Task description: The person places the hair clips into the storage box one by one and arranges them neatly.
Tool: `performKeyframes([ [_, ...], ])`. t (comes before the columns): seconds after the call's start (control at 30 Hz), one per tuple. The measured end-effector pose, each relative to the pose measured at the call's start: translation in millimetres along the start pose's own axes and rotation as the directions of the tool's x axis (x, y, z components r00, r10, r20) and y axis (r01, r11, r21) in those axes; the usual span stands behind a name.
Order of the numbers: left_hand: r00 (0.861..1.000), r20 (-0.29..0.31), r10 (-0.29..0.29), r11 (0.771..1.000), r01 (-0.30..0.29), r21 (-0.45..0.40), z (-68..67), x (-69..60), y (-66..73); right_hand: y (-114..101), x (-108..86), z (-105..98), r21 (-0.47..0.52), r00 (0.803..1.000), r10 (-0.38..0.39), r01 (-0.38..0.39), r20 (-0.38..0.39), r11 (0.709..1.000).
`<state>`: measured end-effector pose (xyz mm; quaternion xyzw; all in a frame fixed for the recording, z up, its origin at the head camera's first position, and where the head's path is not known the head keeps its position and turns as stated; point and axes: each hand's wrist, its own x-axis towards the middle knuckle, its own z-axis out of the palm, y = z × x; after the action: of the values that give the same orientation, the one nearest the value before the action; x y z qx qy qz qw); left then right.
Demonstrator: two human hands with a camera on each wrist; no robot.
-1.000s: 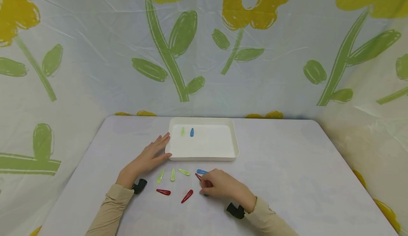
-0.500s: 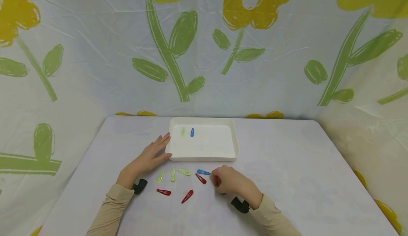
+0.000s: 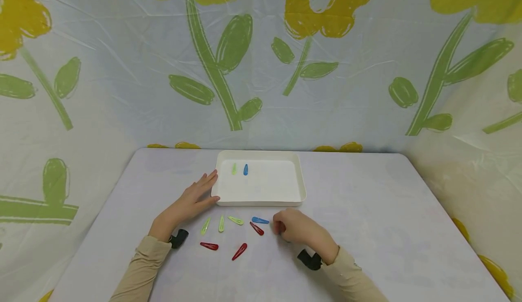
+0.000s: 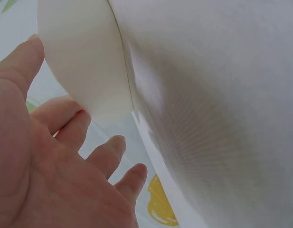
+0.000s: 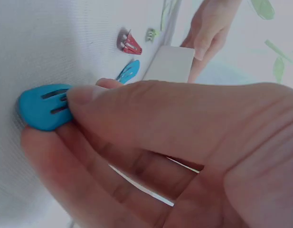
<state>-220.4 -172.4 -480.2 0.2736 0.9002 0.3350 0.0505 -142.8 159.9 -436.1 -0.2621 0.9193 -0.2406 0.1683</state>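
Observation:
In the right wrist view a blue hair clip (image 5: 44, 111) is pinched between the thumb and fingers of my right hand (image 5: 151, 128), close to the tabletop. From the head view this hand (image 3: 303, 230) is right of the loose clips and hides that clip. My left hand (image 3: 191, 202) has its fingers extended, fingertips touching the left side of the white tray (image 3: 261, 203); the left wrist view shows the fingers (image 4: 75, 128) against the tray's outer wall (image 4: 84, 57). Inside the tray lie a green clip (image 3: 234, 169) and a blue clip (image 3: 246, 170), side by side.
Between the hands lie green clips (image 3: 221, 223), red clips (image 3: 239, 251) and another blue clip (image 3: 260, 220) on the table (image 3: 359, 189), just in front of the tray. A flower-printed curtain (image 3: 346, 103) stands behind the table.
My right hand has moved right and slightly away from me, off the red clip and blue clip that it partly covered. The left hand and tray have stayed put.

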Motion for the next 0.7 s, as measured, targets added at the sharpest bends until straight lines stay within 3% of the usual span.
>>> performKeyframes([
  [0.23, 1.000, -0.008, 0.006, 1.000, -0.006, 0.007, -0.5, -0.3, 0.7, 14.7, 4.6, -3.8, 0.176, 0.998, -0.043, 0.033, 0.051, 0.984],
  [0.47, 1.000, -0.016, 0.004, 1.000, -0.003, 0.025, 0.2, 0.6, 1.3, 35.5, 8.7, -3.6, 0.399, 0.994, -0.060, 0.018, 0.094, 0.917],
  [0.7, 1.000, -0.023, 0.010, 1.000, -0.009, 0.027, 0.4, 0.5, 1.4, 46.8, 12.5, -2.3, 0.492, 0.988, -0.128, 0.069, 0.088, 0.868],
])
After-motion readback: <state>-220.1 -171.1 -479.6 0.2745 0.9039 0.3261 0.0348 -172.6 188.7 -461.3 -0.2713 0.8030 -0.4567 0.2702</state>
